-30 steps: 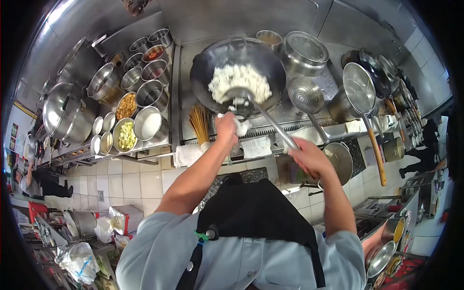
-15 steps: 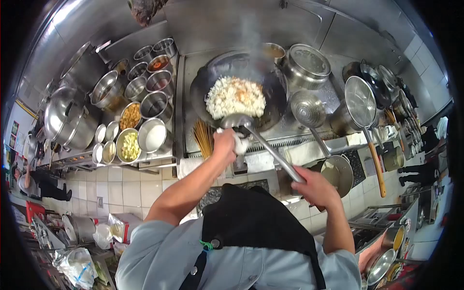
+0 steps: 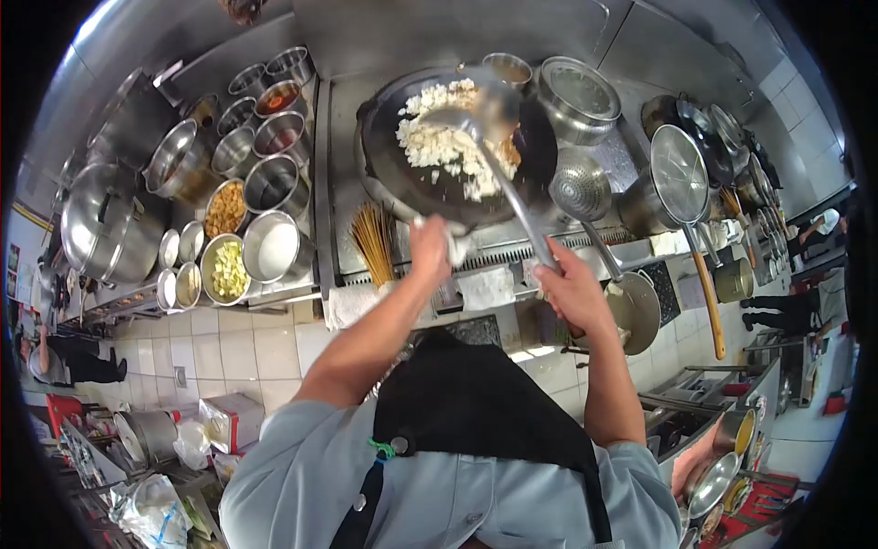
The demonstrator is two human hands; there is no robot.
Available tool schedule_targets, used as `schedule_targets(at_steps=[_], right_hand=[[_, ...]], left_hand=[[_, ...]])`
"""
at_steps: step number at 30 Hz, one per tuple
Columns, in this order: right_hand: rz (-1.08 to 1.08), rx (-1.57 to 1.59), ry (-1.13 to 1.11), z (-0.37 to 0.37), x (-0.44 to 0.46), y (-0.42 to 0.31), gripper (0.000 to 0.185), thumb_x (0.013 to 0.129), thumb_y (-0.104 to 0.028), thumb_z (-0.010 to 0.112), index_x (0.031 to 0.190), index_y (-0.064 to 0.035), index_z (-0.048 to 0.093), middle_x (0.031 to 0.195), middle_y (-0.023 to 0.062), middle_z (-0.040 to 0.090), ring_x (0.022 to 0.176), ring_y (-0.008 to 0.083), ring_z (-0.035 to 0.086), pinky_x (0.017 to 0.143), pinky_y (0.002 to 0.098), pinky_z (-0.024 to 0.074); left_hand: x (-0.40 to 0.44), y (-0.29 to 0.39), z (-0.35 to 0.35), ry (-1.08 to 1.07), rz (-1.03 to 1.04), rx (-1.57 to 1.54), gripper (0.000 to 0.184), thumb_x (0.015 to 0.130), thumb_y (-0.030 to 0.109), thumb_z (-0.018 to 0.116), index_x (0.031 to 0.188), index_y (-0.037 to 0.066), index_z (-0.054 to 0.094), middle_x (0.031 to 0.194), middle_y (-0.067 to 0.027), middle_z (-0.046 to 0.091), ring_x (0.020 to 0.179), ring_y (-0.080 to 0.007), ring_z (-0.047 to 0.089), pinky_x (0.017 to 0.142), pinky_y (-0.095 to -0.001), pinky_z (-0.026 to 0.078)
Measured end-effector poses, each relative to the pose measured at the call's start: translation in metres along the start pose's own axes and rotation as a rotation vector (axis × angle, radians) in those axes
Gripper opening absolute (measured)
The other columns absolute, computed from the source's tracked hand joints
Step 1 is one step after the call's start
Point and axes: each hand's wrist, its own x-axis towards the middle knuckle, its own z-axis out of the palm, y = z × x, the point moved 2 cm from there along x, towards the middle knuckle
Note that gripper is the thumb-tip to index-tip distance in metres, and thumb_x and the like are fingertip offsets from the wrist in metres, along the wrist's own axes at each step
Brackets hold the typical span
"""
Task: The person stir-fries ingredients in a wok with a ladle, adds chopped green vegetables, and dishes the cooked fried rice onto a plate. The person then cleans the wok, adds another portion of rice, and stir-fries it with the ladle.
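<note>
In the head view a dark wok (image 3: 412, 197) sits on the stove, tilted, with white rice (image 3: 439, 151) scattered over its far half. My left hand (image 3: 430, 249) is closed around a folded white cloth (image 3: 457, 245) at the wok's near edge; the exact grip on the rim is hidden. My right hand (image 3: 576, 291) is wrapped round the long handle of a metal ladle (image 3: 512, 197). The ladle's bowl lies over the rice. Close to my left hand stands a bamboo wok brush (image 3: 372, 242). A perforated skimmer (image 3: 581, 186) rests just right of the wok.
Several metal pots of ingredients, including chopped green vegetable (image 3: 228, 272), stand on the left. A lidded pot (image 3: 579, 101) is behind right. A mesh strainer (image 3: 679, 174) with a wooden handle lies on the right. Other people (image 3: 809, 306) stand at the far sides.
The wok has tipped, and the rice has spread from a heap toward its far side. My right hand and ladle have moved forward; the ladle's bowl has gone from the near rim onto the rice.
</note>
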Motion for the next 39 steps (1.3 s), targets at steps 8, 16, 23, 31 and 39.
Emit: schedule_targets(at_steps=[8,16,23,31,39], right_hand=[[-0.027,0.858,-0.135,0.022,0.046,-0.013,0.042,0.106,-0.021,0.057,0.146,-0.0111,0.051,0.075,0.0008,0.054,0.046,0.0067,0.042,0.037,0.0252,0.0366],[0.009,0.473,-0.045,0.044,0.144,-0.012,0.020,0.105,-0.027,0.061,0.115,-0.0111,0.058,0.073,0.0001,0.053,0.045,0.0065,0.041,0.037,0.0250,0.0364],[0.341,0.967,-0.191,0.055,0.173,0.007,0.025,0.104,-0.027,0.062,0.123,-0.0108,0.061,0.073,-0.0006,0.053,0.046,0.0061,0.042,0.038,0.0259,0.0365],[0.192,0.995,-0.313,0.055,0.175,-0.027,0.030,0.106,-0.033,0.060,0.126,-0.0110,0.058,0.072,-0.0029,0.052,0.047,0.0028,0.042,0.038,0.0213,0.0341],[-0.187,-0.524,0.023,0.055,0.099,0.046,0.049,0.103,-0.031,0.058,0.145,-0.0097,0.046,0.083,0.0284,0.068,0.074,0.0454,0.067,0.067,0.0504,0.0533]], left_hand=[[0.103,-0.024,-0.017,0.066,0.014,0.220,0.025,0.100,0.023,0.056,0.114,0.002,0.053,0.097,-0.0158,0.064,0.075,-0.0315,0.068,0.064,-0.0489,0.062],[0.015,0.040,-0.017,-0.036,-0.478,-0.060,0.046,0.107,0.040,0.040,0.127,0.002,0.058,0.120,-0.0158,0.067,0.105,-0.0315,0.069,0.094,-0.0473,0.057],[0.031,0.072,-0.003,-0.147,-0.662,-0.065,0.052,0.106,0.040,0.038,0.140,0.002,0.050,0.136,-0.0176,0.062,0.122,-0.0371,0.063,0.108,-0.0553,0.048],[0.070,0.026,-0.002,-0.076,-0.617,-0.063,0.027,0.100,0.026,0.056,0.119,0.008,0.055,0.116,-0.0151,0.064,0.107,-0.0364,0.066,0.090,-0.0586,0.056],[0.104,-0.008,-0.010,-0.020,-0.416,0.063,0.013,0.096,0.008,0.049,0.099,0.000,0.059,0.086,-0.0164,0.067,0.072,-0.0342,0.071,0.061,-0.0532,0.063]])
